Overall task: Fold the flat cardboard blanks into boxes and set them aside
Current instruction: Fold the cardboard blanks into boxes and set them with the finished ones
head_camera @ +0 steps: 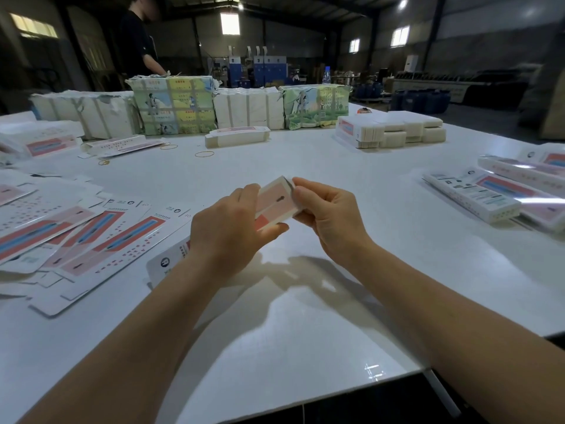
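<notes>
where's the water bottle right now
In the head view the water bottle stands far back, right of centre, behind the wrapped bundles at the far edge of the white table.

Dim hall, daylight coming through far windows (230, 23); white table (305, 316) glaring near, arms casting soft shadows, edges bending with wide-angle distortion, background going soft.

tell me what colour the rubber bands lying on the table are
Yellowish tan rubber bands, loose on the white table, head view.
</notes>
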Demonstrator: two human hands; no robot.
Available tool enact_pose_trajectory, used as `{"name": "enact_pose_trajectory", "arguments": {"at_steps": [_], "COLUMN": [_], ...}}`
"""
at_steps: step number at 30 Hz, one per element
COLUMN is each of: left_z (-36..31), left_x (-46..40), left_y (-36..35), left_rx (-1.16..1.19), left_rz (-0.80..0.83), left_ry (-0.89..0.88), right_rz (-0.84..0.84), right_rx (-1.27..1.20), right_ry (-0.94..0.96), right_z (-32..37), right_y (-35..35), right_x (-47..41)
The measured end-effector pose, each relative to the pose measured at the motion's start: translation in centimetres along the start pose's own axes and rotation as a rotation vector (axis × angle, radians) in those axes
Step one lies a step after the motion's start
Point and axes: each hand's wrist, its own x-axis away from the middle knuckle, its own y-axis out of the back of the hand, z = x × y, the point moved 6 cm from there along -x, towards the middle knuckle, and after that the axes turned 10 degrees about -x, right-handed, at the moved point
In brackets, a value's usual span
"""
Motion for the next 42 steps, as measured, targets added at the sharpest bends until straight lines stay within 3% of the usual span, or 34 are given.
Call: {"name": "enact_pose_trajectory", "arguments": {"at_steps": [8,16,22,29,36,38,42], "left_z": [-0.6,-1.5,-2.6,-1.5,0.2,0.4,0.9], "left_x": [0.3,0.3,0.2,0.1,-0.4,-0.4,0.3], "left_y": [0.8,0.6,1.0,-0.3,-0.1,0.2,-0.5], "left_rx": [-0.009,-0.142,-0.184,-0.272,-0.207,-0.194,-0.134], "left_rz": [-0.045,-0.061,-0.094,-0.049,0.078,0.124,0.233], "left_ry": [-0.081,-0.081,-0.080,0.011,-0.028,-0.067,-0.183], "right_rz": [0.026,-0.076,0.015,0.048,0.193,0.265,0.569], "right_rx": [0.003,0.280,0.614,0.554,0.501,0.673,1.139], "right_ry": [0.092,0.182,0.434,0.313,0.103,0.187,0.433], "right_z": [0.8,0.6,0.9,0.5,-0.6,0.0,-0.7], "right_y": [-0.3,-0.4,-2.0,-1.8,-1.6,-1.7,-2.9], "right_x": [0.6,1.2,2.8,2.4,1.5,1.4,2.1]}}
